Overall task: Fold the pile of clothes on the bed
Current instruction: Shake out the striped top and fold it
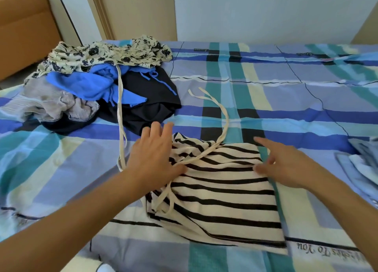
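Lying folded, striped garment (223,192) trails cream ties (223,116)

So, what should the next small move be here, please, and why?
Probably gather the cream ties onto the striped garment: they trail past its edge over the bed, and the left hand and right hand rest open at its sides.

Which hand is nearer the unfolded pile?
Left. The left hand lies on the striped garment at its left edge, fingers just short of the pile; the right hand touches its right side, farther off.
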{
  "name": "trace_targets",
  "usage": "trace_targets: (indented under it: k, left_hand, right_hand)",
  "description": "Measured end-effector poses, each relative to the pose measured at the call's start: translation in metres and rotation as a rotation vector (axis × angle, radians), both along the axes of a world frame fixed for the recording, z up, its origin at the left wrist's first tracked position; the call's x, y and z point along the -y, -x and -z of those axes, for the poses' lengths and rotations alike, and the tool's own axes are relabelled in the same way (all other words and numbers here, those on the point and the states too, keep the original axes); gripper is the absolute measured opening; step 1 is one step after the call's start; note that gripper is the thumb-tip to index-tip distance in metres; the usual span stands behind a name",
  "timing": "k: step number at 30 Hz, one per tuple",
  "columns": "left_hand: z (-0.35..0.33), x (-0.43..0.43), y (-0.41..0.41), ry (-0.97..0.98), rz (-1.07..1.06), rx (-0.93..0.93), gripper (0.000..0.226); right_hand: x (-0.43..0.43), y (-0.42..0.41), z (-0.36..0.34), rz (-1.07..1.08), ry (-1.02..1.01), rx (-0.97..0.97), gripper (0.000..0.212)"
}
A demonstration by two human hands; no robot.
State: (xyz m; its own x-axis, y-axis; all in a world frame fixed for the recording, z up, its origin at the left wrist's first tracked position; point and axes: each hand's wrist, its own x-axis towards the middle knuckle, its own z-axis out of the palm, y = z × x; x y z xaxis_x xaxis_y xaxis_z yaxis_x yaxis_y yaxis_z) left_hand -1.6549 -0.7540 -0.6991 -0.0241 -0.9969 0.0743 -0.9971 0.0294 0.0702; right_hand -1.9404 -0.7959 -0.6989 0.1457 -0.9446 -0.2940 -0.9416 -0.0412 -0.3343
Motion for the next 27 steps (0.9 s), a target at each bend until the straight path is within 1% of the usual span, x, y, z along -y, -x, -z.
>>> trace_targets:
  k: [1, 2, 3, 4, 5, 7, 9, 10, 11, 13, 14, 15, 16, 18, 20, 21, 22, 23, 24, 25, 26, 27]
  left_hand:
    - [-0.002, 0.0, 0.004, 0.093, 0.067, 0.056, 0.075]
    - [-0.006, 0.0, 0.011, 0.137, 0.134, 0.089, 0.057]
    - [-0.007, 0.0, 0.016, 0.138, 0.185, 0.104, 0.038]
    - [-0.008, 0.001, 0.02, 0.138, 0.218, 0.105, 0.025]
    - [-0.007, 0.001, 0.022, 0.15, 0.245, 0.097, 0.02]
    - [-0.009, 0.002, 0.024, 0.21, 0.315, 0.025, 0.018]
    - [-0.018, -0.001, 0.025, 0.28, 0.365, -0.17, 0.018]
    - [-0.024, -0.003, 0.025, 0.282, 0.373, -0.294, 0.017]
    - [-0.03, -0.005, 0.025, 0.277, 0.376, -0.396, 0.017]
    - [-0.04, -0.01, 0.023, 0.289, 0.351, -0.525, 0.018]
    - [-0.043, -0.01, 0.021, 0.304, 0.328, -0.573, 0.02]
    - [-0.044, -0.01, 0.018, 0.319, 0.292, -0.614, 0.022]
    - [-0.045, -0.009, 0.014, 0.32, 0.251, -0.65, 0.024]
    - [-0.047, -0.006, 0.01, 0.287, 0.173, -0.749, 0.028]
    - [-0.052, -0.005, 0.01, 0.205, 0.152, -0.913, 0.026]
    - [-0.054, -0.007, 0.012, 0.109, 0.191, -1.037, 0.022]
    - [-0.055, -0.009, 0.015, -0.027, 0.259, -1.152, 0.018]
    - [-0.055, -0.013, 0.02, -0.184, 0.334, -1.225, 0.019]
    - [-0.051, -0.015, 0.024, -0.323, 0.396, -1.218, 0.022]
    - [-0.044, -0.014, 0.028, -0.397, 0.418, -1.112, 0.024]
    - [-0.034, -0.012, 0.029, -0.403, 0.405, -0.915, 0.029]
    - [-0.026, -0.011, 0.029, -0.371, 0.38, -0.662, 0.039]
  right_hand:
    - [0.004, -0.003, 0.004, 0.011, 0.102, 0.001, 0.081]
    - [0.008, -0.007, 0.009, 0.003, 0.181, 0.043, 0.078]
    - [0.011, -0.014, 0.013, -0.02, 0.23, 0.119, 0.075]
    - [0.012, -0.021, 0.016, -0.05, 0.259, 0.202, 0.073]
    - [0.012, -0.028, 0.018, -0.097, 0.282, 0.274, 0.073]
    - [0.01, -0.041, 0.022, -0.206, 0.291, 0.39, 0.076]
    - [0.006, -0.05, 0.026, -0.294, 0.247, 0.478, 0.076]
    - [0.004, -0.054, 0.028, -0.325, 0.232, 0.484, 0.071]
    - [0.002, -0.058, 0.029, -0.347, 0.231, 0.479, 0.059]
    - [0.001, -0.062, 0.027, -0.321, 0.306, 0.446, 0.016]
    - [0.002, -0.06, 0.025, -0.285, 0.354, 0.443, 0.008]
    - [0.004, -0.057, 0.022, -0.247, 0.398, 0.451, 0.016]
    - [0.006, -0.053, 0.018, -0.21, 0.423, 0.48, 0.019]
    - [0.009, -0.045, 0.006, -0.155, 0.442, 0.586, 0.016]
    - [0.012, -0.039, -0.005, -0.102, 0.445, 0.677, 0.015]
    - [0.012, -0.038, -0.011, -0.081, 0.456, 0.72, 0.017]
    - [0.012, -0.037, -0.016, -0.072, 0.466, 0.766, 0.02]
    - [0.011, -0.038, -0.021, -0.073, 0.469, 0.816, 0.022]
    - [0.009, -0.039, -0.025, -0.085, 0.468, 0.853, 0.022]
    - [0.007, -0.042, -0.03, -0.106, 0.472, 0.873, 0.02]
    - [0.004, -0.045, -0.034, -0.129, 0.479, 0.888, 0.017]
    - [0.0, -0.047, -0.038, -0.144, 0.488, 0.905, 0.016]
